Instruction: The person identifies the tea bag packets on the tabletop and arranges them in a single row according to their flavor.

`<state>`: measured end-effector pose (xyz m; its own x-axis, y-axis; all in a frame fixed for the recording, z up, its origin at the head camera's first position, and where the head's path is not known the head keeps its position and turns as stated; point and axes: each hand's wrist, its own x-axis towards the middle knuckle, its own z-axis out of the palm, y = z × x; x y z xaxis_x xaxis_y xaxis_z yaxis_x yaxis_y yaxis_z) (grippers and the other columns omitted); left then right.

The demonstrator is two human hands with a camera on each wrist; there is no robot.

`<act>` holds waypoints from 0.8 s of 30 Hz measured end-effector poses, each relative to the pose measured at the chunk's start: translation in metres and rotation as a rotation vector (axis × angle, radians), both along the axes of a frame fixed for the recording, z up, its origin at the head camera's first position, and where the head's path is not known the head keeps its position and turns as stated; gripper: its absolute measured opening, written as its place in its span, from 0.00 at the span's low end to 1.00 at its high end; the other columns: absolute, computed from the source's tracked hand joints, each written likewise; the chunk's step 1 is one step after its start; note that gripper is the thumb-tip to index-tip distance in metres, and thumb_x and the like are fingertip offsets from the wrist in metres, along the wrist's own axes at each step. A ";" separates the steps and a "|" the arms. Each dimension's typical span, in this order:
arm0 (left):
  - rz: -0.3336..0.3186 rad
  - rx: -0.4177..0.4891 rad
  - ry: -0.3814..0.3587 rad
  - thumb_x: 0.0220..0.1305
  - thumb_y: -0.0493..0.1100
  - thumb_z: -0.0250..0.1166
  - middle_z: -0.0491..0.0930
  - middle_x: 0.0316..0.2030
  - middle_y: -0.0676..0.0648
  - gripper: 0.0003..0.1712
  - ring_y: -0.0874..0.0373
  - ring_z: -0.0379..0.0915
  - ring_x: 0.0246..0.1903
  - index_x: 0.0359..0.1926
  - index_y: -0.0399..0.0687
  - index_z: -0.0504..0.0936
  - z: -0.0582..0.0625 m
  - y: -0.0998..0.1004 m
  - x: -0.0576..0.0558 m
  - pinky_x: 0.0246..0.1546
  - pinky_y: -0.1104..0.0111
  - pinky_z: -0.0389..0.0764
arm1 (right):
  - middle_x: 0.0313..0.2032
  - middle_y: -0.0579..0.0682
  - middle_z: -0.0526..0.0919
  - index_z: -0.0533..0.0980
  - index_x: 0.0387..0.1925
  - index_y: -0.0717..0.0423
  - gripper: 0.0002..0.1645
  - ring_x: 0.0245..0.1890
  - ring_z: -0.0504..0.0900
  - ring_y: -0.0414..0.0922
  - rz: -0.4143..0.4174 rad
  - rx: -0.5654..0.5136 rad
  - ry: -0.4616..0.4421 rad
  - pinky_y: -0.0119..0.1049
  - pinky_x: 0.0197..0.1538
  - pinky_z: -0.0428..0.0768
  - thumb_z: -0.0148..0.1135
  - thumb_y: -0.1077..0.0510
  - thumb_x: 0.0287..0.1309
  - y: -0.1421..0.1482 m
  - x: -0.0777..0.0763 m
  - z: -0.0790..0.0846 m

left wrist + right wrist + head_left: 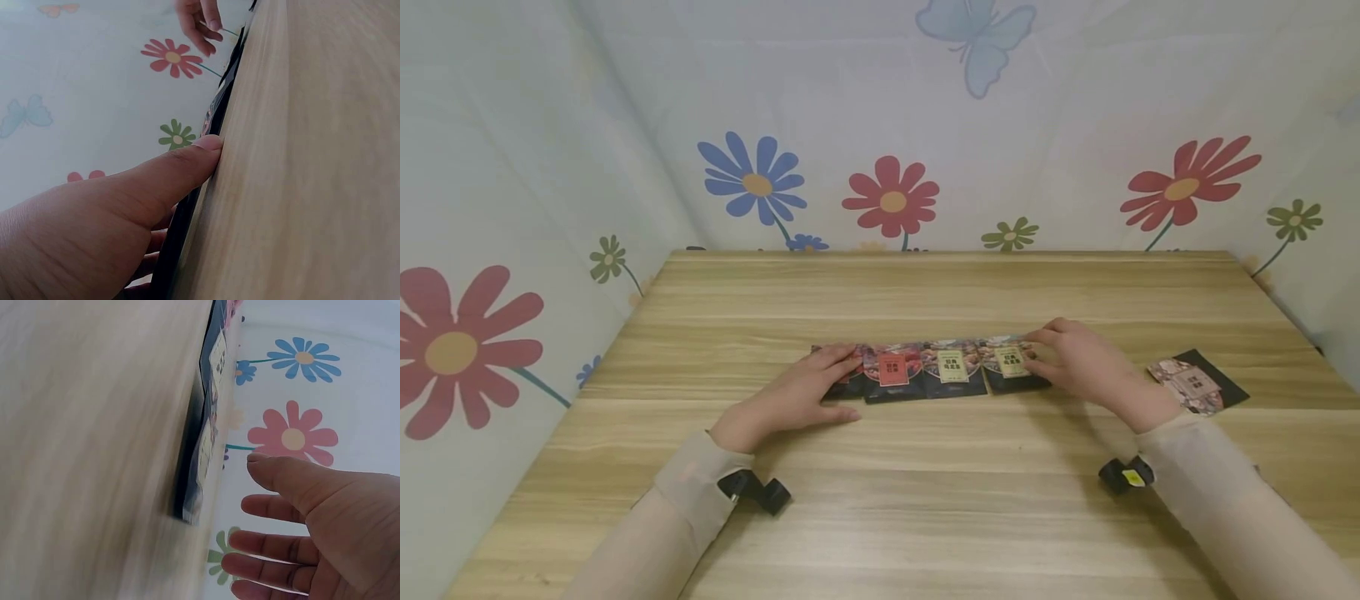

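Note:
Several flat dark sachets lie side by side in a row on the wooden table. The leftmost sachet [847, 387] is partly hidden under my left hand [797, 387], whose fingers rest across it with the thumb apart. Beside it come a red-labelled sachet [893, 372] and a sachet with a pale yellow label [953, 368]. At the right end, another yellow-labelled sachet [1011, 364] has my right hand [1078, 362] at its edge. In the right wrist view the fingers of that hand [337, 531] are spread, apart from the row, and hold nothing.
A separate sachet with a pinkish label [1198, 382] lies tilted on the table to the right, beyond my right wrist. The wooden table [925, 483] ends at the back against a flower-print curtain [827, 83], which also runs along both sides.

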<state>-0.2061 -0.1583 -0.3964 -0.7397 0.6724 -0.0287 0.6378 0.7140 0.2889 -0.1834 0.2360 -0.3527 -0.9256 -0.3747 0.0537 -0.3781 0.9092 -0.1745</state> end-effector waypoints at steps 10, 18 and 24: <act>0.006 -0.009 -0.004 0.59 0.63 0.64 0.54 0.74 0.41 0.48 0.42 0.49 0.73 0.72 0.44 0.61 -0.001 0.000 0.000 0.71 0.47 0.55 | 0.55 0.66 0.77 0.76 0.56 0.61 0.25 0.54 0.77 0.64 -0.015 0.002 -0.025 0.59 0.55 0.76 0.64 0.54 0.60 0.029 0.005 0.005; 0.013 -0.022 -0.006 0.59 0.64 0.64 0.54 0.74 0.41 0.48 0.43 0.48 0.74 0.72 0.44 0.60 -0.001 0.000 -0.001 0.72 0.48 0.54 | 0.54 0.65 0.78 0.77 0.55 0.60 0.25 0.54 0.77 0.63 -0.023 0.019 -0.047 0.60 0.55 0.75 0.65 0.53 0.58 0.058 0.013 0.005; 0.008 -0.022 -0.004 0.59 0.64 0.64 0.54 0.74 0.41 0.48 0.43 0.48 0.73 0.72 0.44 0.60 -0.001 0.000 -0.001 0.72 0.48 0.55 | 0.53 0.67 0.77 0.76 0.56 0.63 0.28 0.52 0.77 0.65 -0.085 0.039 -0.037 0.61 0.53 0.75 0.66 0.51 0.57 0.086 0.021 0.003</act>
